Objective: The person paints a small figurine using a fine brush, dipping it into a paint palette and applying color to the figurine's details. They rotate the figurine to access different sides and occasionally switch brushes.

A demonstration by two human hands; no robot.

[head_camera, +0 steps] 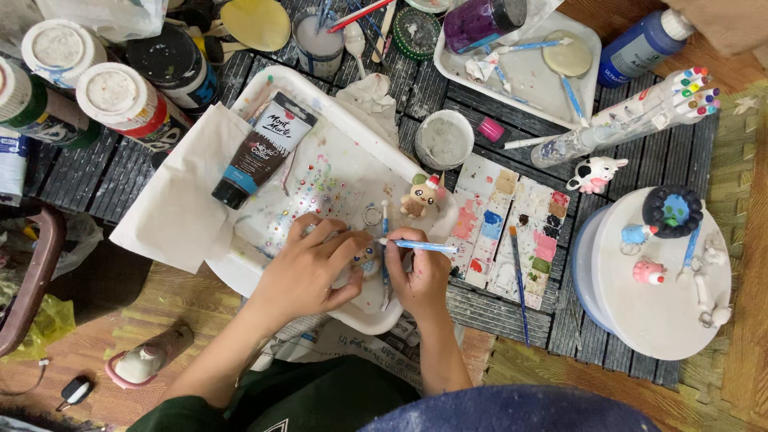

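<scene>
Over the white tray [264, 92] now, and both hands are in tight together above its near right corner. The left hand [308, 268] is curled closed around a small figurine [368, 258], fingers wrapped over the top so only a sliver of it peeks out on the right side; that grip looks meant to steady the piece and turn the working face toward the brush. The right hand [420, 276] is pinched shut on a thin light-blue paintbrush [420, 246], held like a pen with the handle lying out to the right and the tip touching or just at the figurine. Hard to read much of the figurine: pale, small, a spot of dark detail, mostly hidden by fingers. It sits over the tray, presumably so drips land on the speckled surface rather than the slatted table [472, 308]. Just beyond the hands stands a beige little animal figure [422, 196] with a red cap, upright on the tray's right edge. A black paint tube [264, 148] lies diagonally on the tray's far left part. To the right, near at hand for reloading, the paint palette [512, 232] with its coloured wells, a second brush [518, 276] resting across it.
</scene>
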